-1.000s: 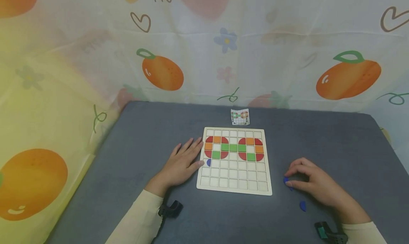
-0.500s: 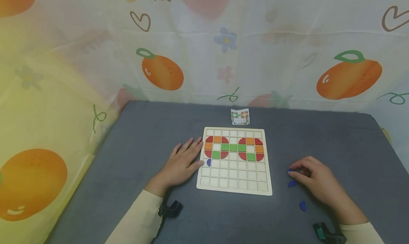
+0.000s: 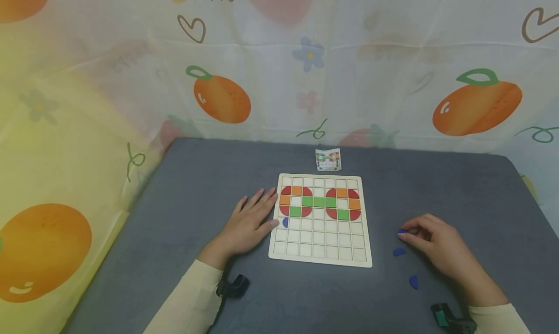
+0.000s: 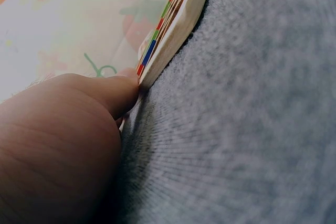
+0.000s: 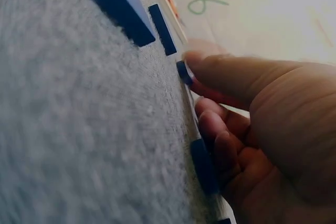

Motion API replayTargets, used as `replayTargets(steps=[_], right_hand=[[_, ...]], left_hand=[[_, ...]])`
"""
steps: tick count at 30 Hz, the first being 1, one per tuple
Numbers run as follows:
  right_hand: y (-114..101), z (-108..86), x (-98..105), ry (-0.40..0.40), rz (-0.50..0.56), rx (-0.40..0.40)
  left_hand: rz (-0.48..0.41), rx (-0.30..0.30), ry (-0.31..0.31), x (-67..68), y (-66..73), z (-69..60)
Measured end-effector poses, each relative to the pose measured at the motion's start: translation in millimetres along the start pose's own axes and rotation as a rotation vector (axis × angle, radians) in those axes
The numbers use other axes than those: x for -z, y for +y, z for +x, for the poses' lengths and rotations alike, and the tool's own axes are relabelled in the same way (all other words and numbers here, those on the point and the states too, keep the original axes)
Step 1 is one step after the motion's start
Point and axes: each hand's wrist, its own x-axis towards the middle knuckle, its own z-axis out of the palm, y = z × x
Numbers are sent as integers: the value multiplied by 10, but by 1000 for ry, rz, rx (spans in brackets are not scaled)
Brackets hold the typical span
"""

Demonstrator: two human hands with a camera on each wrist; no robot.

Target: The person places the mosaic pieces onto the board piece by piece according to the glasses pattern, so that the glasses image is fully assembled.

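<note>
My left hand (image 3: 249, 227) lies flat on the table, its fingertips and thumb touching the left edge of the white grid board (image 3: 320, 253). Red, orange and green pieces form two rings joined by a green bar on that board. One blue half-round piece (image 3: 286, 222) sits in a left-hand cell below them. Off to the board's right, my right hand (image 3: 441, 244) pinches a small blue piece (image 5: 184, 72) between thumb and forefinger, low over the table. Two blue half-round pieces, one nearer (image 3: 413, 282) and one farther (image 3: 399, 252), lie beside that hand.
A small printed pattern card (image 3: 328, 159) lies behind the board. More blue pieces, including one by the curled fingers (image 5: 205, 166), show in the right wrist view. A fruit-print cloth (image 3: 371, 81) hangs behind the grey table (image 3: 218, 164).
My right hand has moved slightly away from the table's front, off the blue piece it was over, and now pinches another blue piece. My left hand has not moved.
</note>
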Motion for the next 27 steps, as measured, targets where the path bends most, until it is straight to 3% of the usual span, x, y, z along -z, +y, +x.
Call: replayTargets(steps=[8, 27], right_hand=[[51, 6, 81, -77, 23, 8], [32, -9, 1, 7, -35, 42]], left_hand=[[-3, -1, -5, 17, 14, -6], [-10, 10, -4, 32, 40, -3]])
